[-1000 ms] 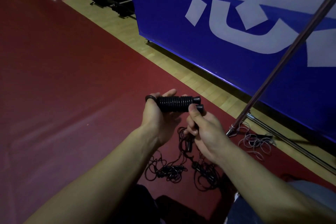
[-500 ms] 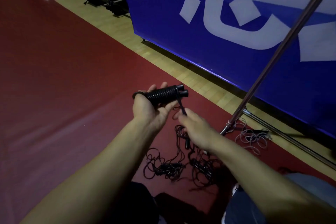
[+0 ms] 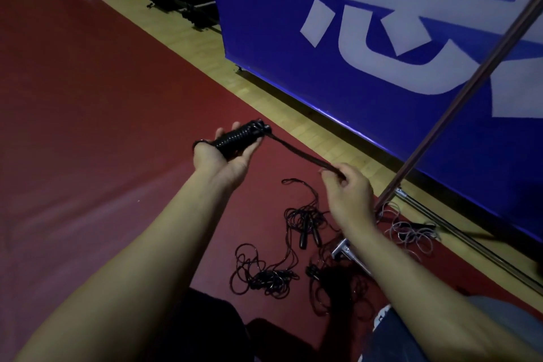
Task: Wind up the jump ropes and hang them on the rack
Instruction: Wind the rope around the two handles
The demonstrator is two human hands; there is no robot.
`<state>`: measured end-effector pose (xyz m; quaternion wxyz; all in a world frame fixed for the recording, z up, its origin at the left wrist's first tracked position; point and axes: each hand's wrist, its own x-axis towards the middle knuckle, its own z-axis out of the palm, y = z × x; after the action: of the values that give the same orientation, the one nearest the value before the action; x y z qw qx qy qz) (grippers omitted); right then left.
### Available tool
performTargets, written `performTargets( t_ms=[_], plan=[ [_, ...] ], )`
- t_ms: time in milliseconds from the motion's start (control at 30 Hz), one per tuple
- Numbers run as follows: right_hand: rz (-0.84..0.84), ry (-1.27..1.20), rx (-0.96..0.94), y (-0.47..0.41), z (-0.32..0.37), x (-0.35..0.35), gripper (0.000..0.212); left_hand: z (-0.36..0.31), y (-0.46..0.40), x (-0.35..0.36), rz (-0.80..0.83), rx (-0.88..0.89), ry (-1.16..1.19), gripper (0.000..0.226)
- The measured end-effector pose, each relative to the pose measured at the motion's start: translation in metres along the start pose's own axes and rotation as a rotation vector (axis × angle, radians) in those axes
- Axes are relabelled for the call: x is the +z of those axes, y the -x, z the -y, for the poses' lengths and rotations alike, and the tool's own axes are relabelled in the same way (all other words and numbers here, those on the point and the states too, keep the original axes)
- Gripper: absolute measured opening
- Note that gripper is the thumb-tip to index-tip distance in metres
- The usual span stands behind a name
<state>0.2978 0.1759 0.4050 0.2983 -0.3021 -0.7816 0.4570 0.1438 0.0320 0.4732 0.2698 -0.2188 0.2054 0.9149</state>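
Coiled black rope bundle [image 3: 235, 141] in left hand [image 3: 223, 159], taut strand [image 3: 296, 150] pinched by right hand [image 3: 346, 194]

Left hand [image 3: 223, 156] holding wound jump rope [image 3: 238, 139], right hand [image 3: 348, 191] pinching its end

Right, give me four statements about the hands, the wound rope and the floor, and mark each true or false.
1. The left hand holds the wound rope bundle. True.
2. The right hand is empty. False: it pinches the rope's loose end, stretched out from the bundle.
3. Loose jump ropes lie tangled on the red floor. True.
4. The bundle hangs on the rack pole. False: it lies in the hand.
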Motion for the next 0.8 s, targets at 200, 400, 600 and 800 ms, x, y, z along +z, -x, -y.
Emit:
performTargets(
  t_ms=[200,400,600,800],
  plan=[
    [0.314,0.391,-0.391,0.042,-0.005,0.023,0.038,-0.013,-0.003,0.006,-0.005,0.039,0.035,0.033],
    [0.446,0.52,0.168,0.021,-0.012,0.019,0.02,0.017,0.028,0.008,0.185,-0.116,-0.192,0.018],
    [0.159,-0.177,0.23,0.01,-0.007,0.006,0.048,0.008,0.025,0.006,0.119,-0.132,-0.037,0.028],
    [0.341,0.071,-0.301,0.029,0.005,0.0,0.036,-0.024,0.002,0.002,-0.037,0.005,0.079,0.033]
  ],
)
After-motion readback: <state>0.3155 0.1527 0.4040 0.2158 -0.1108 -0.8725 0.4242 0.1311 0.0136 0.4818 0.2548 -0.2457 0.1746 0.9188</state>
